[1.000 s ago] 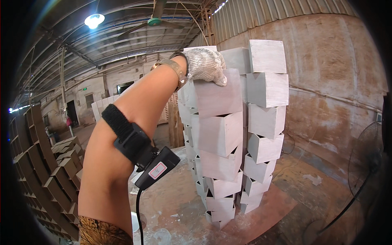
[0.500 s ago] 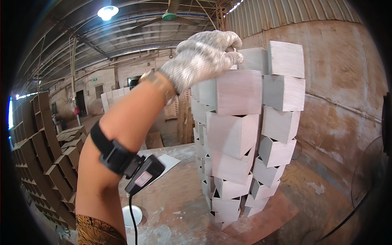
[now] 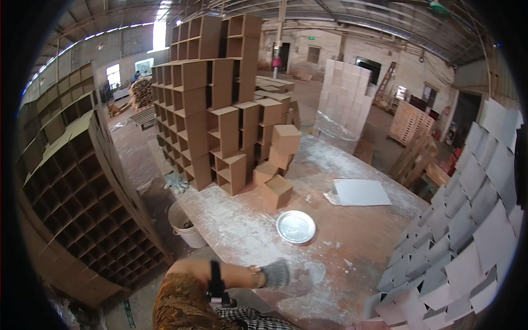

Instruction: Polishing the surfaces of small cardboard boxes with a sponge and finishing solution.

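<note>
Left hand [image 3: 275, 273], in a knit glove, lies near the table's [image 3: 363, 242] near edge, dusted white. Grip: can't tell, fingers blur into the powder; nothing visibly held. Right hand is not in view. Round white plate [image 3: 296, 226] sits just beyond the hand, apart from it. White sheet [image 3: 362, 192] lies toward the far right edge. Brown boxes [image 3: 275, 190] crowd the far left corner. White bucket [image 3: 184, 224] stands on the floor by the left edge. White block stack [image 3: 467, 236] rises at the right. My read: reach for the plate flat and slow, since the powder looks slippery.
</note>
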The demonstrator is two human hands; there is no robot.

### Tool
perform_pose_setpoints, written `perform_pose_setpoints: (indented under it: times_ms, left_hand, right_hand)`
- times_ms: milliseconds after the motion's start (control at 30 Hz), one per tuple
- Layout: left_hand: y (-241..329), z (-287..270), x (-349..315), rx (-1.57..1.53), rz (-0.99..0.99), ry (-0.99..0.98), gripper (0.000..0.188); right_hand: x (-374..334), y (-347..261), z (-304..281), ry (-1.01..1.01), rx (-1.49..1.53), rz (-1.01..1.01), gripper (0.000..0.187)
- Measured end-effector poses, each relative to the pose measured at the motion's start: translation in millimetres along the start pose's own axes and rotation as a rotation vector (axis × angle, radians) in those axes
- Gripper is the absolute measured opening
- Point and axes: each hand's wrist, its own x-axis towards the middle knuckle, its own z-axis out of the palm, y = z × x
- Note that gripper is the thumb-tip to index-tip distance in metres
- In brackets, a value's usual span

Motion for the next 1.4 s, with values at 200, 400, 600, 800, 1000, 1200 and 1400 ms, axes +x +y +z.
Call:
perform_pose_setpoints:
  times_ms: [200,400,600,800,1000,1200,1400]
  left_hand:
    - [2,122,-185,-0.424,-0.691,-0.113,0.036]
    - [24,178,-288,-0.950,-1.083,-0.257,0.045]
    - [48,373,-363,-0.981,-1.253,-0.113,0.051]
    - [35,357,-392,-1.191,-1.414,-0.168,0.040]
    - [21,377,-416,-1.054,-1.520,-0.007,0.036]
    - [-19,287,-418,-0.931,-1.790,0.138,0.037]
    - [0,283,-422,-1.023,-1.866,0.466,0.036]
  right_hand:
    - [10,21,66,-0.188,-0.142,0.061,0.037]
    - [19,38,127,-0.344,-0.320,0.074,0.037]
    - [20,56,163,-0.474,-0.393,0.094,0.037]
    - [132,155,134,-0.667,0.221,0.566,0.033]
    - [173,189,148,-0.488,-0.061,0.569,0.039]
    - [62,115,242,-0.324,0.022,0.298,0.040]
    - [120,134,244,-0.923,0.480,0.355,0.040]
